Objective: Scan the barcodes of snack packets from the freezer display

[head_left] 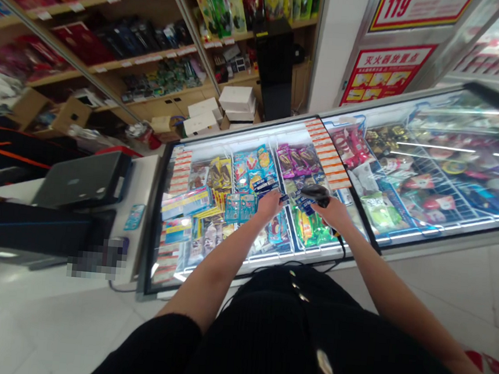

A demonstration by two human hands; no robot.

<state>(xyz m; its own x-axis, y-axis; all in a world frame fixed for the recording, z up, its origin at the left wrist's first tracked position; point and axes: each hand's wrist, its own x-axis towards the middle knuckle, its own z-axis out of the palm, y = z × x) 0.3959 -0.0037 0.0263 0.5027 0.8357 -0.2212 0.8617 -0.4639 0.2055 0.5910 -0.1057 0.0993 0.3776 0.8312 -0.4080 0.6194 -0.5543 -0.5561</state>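
Head view: mid-frame, the left hand (269, 205) has its fingers bunched against dark-blue packets (265, 185), grip unclear; just right of centre, the right hand's (333, 210) fingers wrap a black handheld scanner (314, 192), both over the glass-topped freezer (152, 237).

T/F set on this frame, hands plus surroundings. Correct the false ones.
1. The right hand holds a black handheld scanner. True.
2. The left hand rests on the counter. False: the left hand is over the display case, by dark-blue packets.
3. A light-blue packet lies on the counter. True.
4. The 119 sign has green digits. False: the 119 sign has red digits.
5. White boxes sit beyond the display case. True.
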